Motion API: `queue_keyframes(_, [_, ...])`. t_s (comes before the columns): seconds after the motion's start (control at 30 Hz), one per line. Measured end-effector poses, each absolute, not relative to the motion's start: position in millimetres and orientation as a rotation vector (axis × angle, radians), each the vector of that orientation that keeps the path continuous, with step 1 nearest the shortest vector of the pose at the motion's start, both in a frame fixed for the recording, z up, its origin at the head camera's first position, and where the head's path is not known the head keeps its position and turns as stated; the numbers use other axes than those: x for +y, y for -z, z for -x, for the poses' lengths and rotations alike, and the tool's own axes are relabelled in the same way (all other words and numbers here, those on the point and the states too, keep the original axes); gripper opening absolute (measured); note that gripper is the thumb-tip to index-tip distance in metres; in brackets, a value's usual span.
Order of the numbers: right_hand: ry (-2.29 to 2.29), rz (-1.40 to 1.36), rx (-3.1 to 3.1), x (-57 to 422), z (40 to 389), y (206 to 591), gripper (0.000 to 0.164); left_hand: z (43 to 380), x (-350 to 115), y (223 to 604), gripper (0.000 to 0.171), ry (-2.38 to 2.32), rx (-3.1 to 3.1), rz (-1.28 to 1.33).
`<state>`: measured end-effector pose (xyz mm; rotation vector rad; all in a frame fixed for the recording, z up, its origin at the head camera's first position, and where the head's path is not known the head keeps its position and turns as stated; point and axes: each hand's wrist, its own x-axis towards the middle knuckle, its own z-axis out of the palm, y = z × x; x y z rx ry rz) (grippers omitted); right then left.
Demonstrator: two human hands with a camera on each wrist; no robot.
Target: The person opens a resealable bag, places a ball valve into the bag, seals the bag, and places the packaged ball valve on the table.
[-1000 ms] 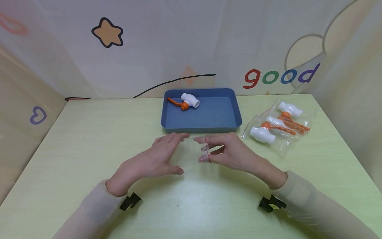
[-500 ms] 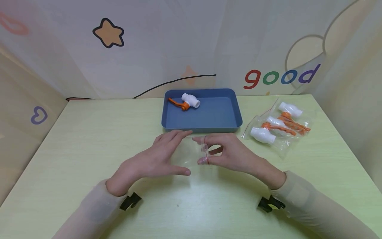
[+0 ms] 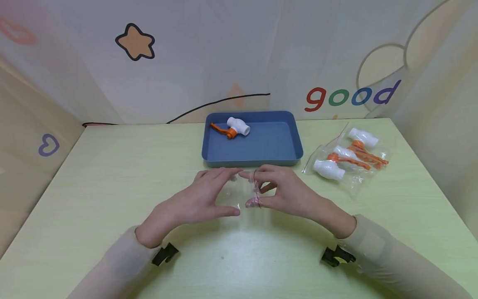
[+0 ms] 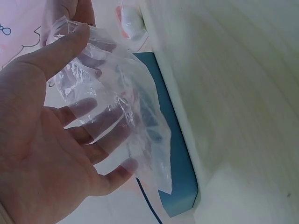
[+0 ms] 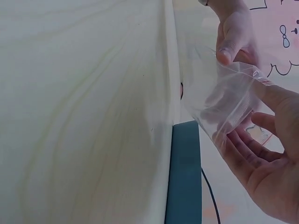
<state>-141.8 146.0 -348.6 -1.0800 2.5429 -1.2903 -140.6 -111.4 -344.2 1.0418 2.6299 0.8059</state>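
A clear zip bag (image 3: 237, 191) with a red line along its mouth is spread between my two hands, above the table in front of the tray. My right hand (image 3: 287, 189) holds it at the mouth, with thumb and fingertips under the film beyond the red line. My left hand (image 3: 198, 197) cups the bag's other side, thumb (image 4: 65, 51) in front and fingers behind the film. Both hands keep thumb and fingers well apart. In the right wrist view the bag (image 5: 224, 93) looks puffed out, and nothing shows inside it.
A blue tray (image 3: 261, 160) stands behind my hands, holding a white ball valve (image 3: 238, 125) with an orange handle. To the right, several similar valves (image 3: 328, 169) lie in clear bags. A printed curtain (image 3: 209, 54) hangs behind the table (image 3: 130, 166).
My left hand has shifted slightly right, closer to the right hand, and its thumb reaches further along the bag. The right hand has drifted slightly left. Tray and bagged valves have stayed put.
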Motion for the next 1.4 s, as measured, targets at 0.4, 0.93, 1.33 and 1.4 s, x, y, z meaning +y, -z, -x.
queue_keyframes(0.4, [1.37, 1.161, 2.54, 151.2, 145.6, 344.0, 0.024, 142.4, -117.4, 344.8, 0.085, -0.813, 2.649, -1.011])
queue_keyframes(0.93, [1.469, 1.007, 2.719, 148.1, 160.6, 334.5, 0.01, 143.0, -124.6, 345.2, 0.085, -0.825, 2.655, -0.953])
queue_keyframes(1.33, [1.343, 0.918, 2.766, 130.7, 192.0, 326.9, 0.018, 139.9, -124.7, 343.8, 0.082, -0.807, 2.634, -1.007])
queue_keyframes(1.4, [1.299, 0.926, 2.778, 128.0, 197.6, 326.7, 0.018, 138.9, -124.2, 343.8, 0.082, -0.8, 2.633, -1.015])
